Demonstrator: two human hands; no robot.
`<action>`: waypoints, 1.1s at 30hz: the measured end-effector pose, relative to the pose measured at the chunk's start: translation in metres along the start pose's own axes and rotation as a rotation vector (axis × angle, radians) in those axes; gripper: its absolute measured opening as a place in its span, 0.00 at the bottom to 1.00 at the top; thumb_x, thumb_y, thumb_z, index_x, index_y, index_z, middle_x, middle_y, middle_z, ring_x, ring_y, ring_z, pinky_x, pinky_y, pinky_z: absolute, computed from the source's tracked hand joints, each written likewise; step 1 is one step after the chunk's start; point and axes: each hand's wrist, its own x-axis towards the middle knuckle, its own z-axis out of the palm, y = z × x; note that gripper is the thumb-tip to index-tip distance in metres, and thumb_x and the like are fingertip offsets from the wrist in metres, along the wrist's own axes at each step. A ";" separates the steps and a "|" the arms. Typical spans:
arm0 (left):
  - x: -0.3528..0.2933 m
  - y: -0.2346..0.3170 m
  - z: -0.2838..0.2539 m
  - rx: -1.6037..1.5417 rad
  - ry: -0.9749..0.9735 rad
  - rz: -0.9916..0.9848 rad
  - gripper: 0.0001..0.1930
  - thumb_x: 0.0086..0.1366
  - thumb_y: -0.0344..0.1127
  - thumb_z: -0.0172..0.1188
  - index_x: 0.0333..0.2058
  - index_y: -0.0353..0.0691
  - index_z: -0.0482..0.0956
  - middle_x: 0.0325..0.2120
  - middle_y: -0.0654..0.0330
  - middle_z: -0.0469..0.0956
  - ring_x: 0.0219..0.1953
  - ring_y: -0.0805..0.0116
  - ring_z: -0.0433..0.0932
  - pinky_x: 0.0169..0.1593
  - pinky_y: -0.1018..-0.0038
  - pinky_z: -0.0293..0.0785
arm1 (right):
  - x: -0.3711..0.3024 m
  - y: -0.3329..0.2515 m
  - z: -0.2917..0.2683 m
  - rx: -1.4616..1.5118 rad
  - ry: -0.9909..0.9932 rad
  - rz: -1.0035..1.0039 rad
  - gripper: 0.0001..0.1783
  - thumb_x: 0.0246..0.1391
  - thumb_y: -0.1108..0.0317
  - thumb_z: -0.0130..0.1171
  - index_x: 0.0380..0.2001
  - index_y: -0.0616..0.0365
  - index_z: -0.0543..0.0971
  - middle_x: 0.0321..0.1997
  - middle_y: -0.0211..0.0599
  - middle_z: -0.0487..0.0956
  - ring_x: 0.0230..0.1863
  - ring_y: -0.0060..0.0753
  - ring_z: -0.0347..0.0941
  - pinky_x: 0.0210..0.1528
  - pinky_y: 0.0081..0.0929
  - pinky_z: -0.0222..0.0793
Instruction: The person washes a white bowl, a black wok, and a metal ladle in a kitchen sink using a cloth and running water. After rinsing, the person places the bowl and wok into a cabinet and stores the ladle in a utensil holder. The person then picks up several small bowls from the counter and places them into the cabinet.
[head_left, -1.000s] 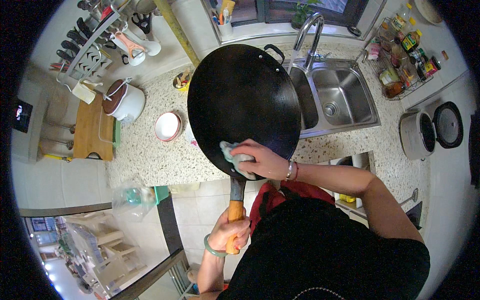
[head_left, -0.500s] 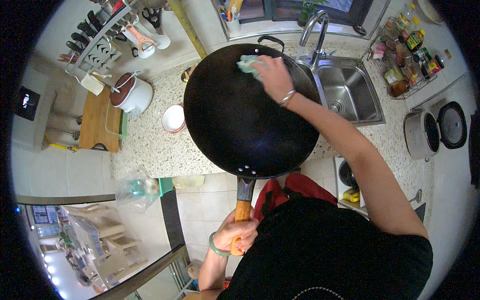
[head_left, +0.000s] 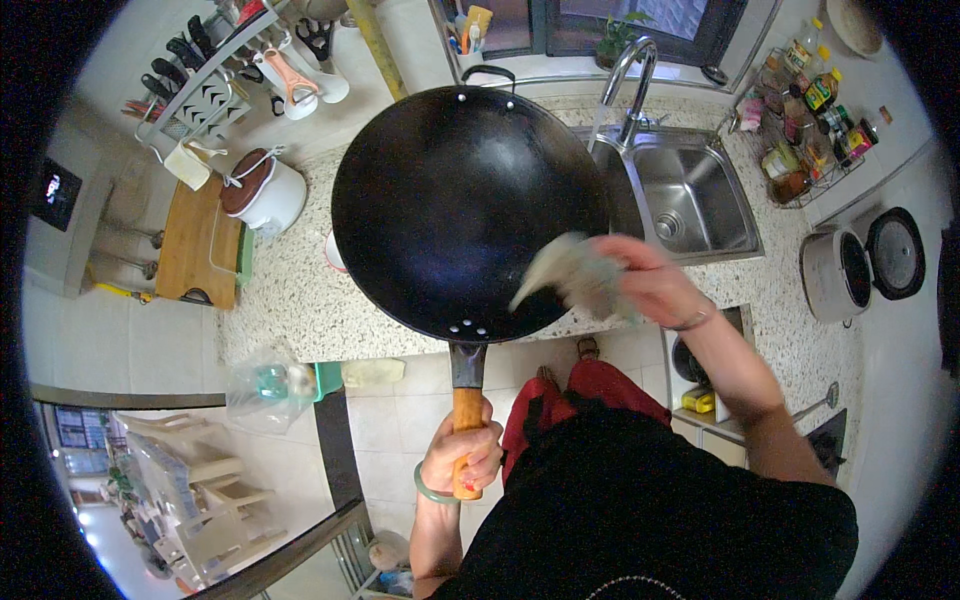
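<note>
A large black wok point(head_left: 450, 190) is held tilted over the counter, its inside facing me. My left hand point(head_left: 462, 455) is wrapped round its wooden handle point(head_left: 467, 415), with a green bangle at the wrist. At the wok's lower right rim, my right hand point(head_left: 665, 285) grips a pale greenish cloth point(head_left: 570, 275). Motion blurs the cloth, and I cannot tell whether it touches the wok. A small loop handle point(head_left: 490, 72) sticks up from the far rim. Part of a white bowl point(head_left: 334, 252) with a red rim shows from behind the wok's left edge.
To the right of the wok are a steel sink point(head_left: 690, 200) and a tap point(head_left: 630, 90). A rice cooker point(head_left: 835, 275) with its lid raised stands at the right. A white pot point(head_left: 275, 205) and a wooden board point(head_left: 195, 245) are at the left. A bottle rack point(head_left: 805, 140) hangs far right.
My right hand has moved with the cloth from the wok's far side toward me, to its lower right rim. The wok has shifted left, covering more of the bowl.
</note>
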 end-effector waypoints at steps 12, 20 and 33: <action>0.025 -0.008 0.036 -0.027 -0.203 -0.114 0.10 0.58 0.20 0.45 0.34 0.41 0.58 0.11 0.64 0.58 0.05 0.77 0.55 0.07 0.78 0.54 | 0.033 0.056 0.029 1.072 0.348 -0.354 0.23 0.58 0.53 0.43 0.53 0.53 0.67 0.55 0.32 0.69 0.55 0.38 0.64 0.58 0.39 0.58; 0.018 -0.035 0.067 0.138 -0.169 -0.318 0.12 0.55 0.18 0.49 0.31 0.41 0.58 0.10 0.62 0.58 0.06 0.78 0.55 0.07 0.80 0.49 | 0.055 -0.007 -0.086 0.900 0.301 -0.410 0.24 0.57 0.52 0.43 0.51 0.53 0.69 0.55 0.34 0.69 0.55 0.39 0.63 0.59 0.39 0.56; 0.084 -0.084 0.108 0.207 -0.111 -0.147 0.10 0.57 0.19 0.46 0.30 0.42 0.58 0.09 0.64 0.56 0.05 0.77 0.53 0.07 0.78 0.48 | -0.029 0.003 -0.019 1.202 0.147 -0.361 0.23 0.58 0.53 0.42 0.50 0.55 0.69 0.54 0.36 0.70 0.55 0.39 0.64 0.58 0.40 0.58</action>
